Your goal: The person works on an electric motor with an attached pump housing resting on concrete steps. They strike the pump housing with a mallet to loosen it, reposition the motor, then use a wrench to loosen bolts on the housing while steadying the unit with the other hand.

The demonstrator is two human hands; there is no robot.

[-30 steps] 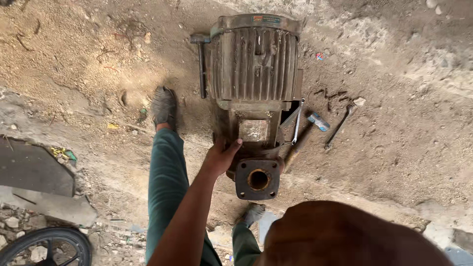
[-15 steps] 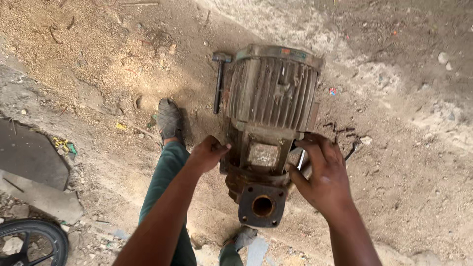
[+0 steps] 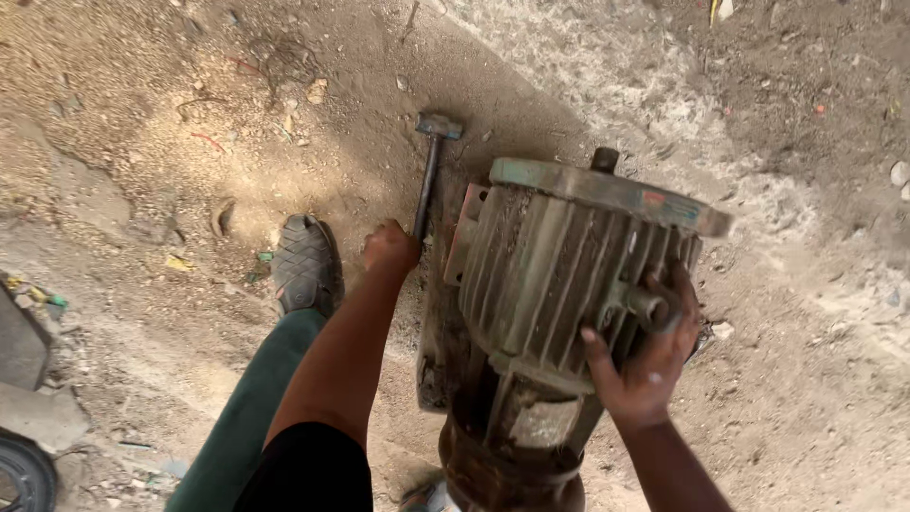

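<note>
A large rusty finned electric motor [image 3: 559,284] with a greenish end flange stands tilted on the dirt ground, its pump end toward me. My right hand [image 3: 645,351] grips its finned body on the right side. My left hand [image 3: 391,248] is closed on the handle of a hammer [image 3: 431,161] that lies on the ground just left of the motor, head pointing away from me. My left leg in green trousers and a grey woven shoe [image 3: 301,264] is planted to the left of the arm.
Sandy dirt ground [image 3: 739,114] with small stones and bits of litter surrounds the motor. A dark tyre edge [image 3: 19,474] and flat grey slabs [image 3: 28,379] sit at the lower left corner.
My left hand left the motor's terminal box and closed on the hammer handle. My right hand moved up the finned body. The motor now looms closer and more tilted.
</note>
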